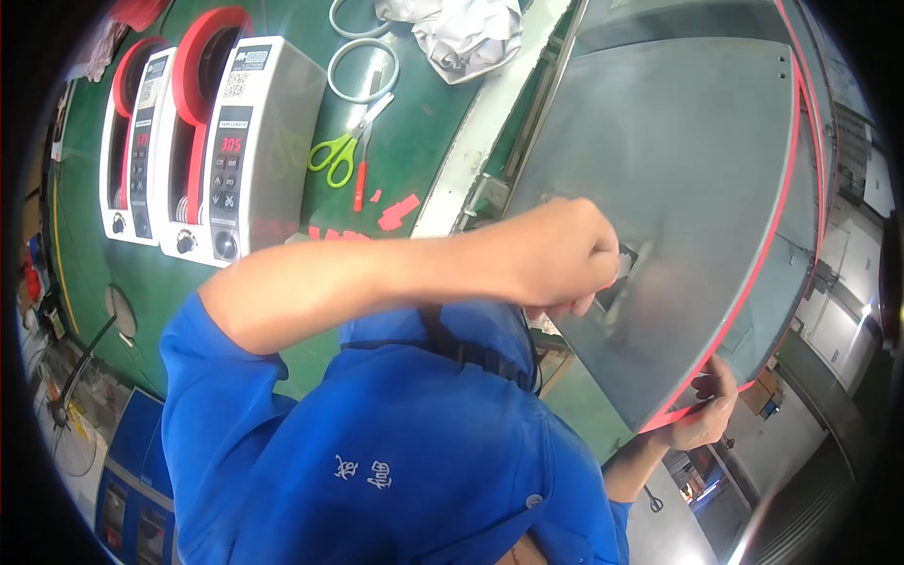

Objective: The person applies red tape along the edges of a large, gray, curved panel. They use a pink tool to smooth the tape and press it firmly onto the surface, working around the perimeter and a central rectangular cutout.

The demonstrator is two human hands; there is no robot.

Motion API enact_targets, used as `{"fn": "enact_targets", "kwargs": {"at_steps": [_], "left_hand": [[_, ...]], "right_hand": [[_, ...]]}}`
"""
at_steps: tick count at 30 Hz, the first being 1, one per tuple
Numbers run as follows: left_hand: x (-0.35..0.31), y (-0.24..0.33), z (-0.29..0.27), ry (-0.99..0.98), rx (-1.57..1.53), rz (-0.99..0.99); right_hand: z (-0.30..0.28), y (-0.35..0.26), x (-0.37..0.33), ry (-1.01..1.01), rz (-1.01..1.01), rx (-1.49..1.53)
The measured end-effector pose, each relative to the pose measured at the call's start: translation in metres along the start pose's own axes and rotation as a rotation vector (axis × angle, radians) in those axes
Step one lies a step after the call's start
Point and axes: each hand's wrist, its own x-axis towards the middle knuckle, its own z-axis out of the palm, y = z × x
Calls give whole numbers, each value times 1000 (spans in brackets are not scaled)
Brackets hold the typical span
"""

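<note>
A large grey panel (697, 169), edged with red tape (765, 254), slants across the right side. My left hand (570, 250) is closed in a fist above its surface, near the side closer to my body. A small dark, flat shape with a pale part (627, 262) shows at the fingers; what it is cannot be made out. At the panel's lower corner, my right hand (704, 410) is closed around the taped edge, fingers partly hidden.
Two white tape dispensers (278, 122) with red rolls stand on the green table (414, 141) at left. Green-handled scissors (334, 160), a red-handled tool (361, 184), red tape pieces (399, 212), tape rings (363, 71) and a crumpled grey cloth (466, 38) lie there. Further panels stand behind the grey one.
</note>
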Motion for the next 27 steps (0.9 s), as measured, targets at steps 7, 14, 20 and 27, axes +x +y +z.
{"fn": "enact_targets", "kwargs": {"at_steps": [7,14,20,27], "left_hand": [[0,-2,5,-50,75,-9],[-13,-1,0,-124,145,-78],[-12,-5,7,45,-302,94],[-2,3,12,117,-577,47]], "right_hand": [[-1,-1,0,-10,13,10],[0,1,0,-2,-16,42],[1,-2,1,0,-5,20],[3,-2,0,20,-26,21]]}}
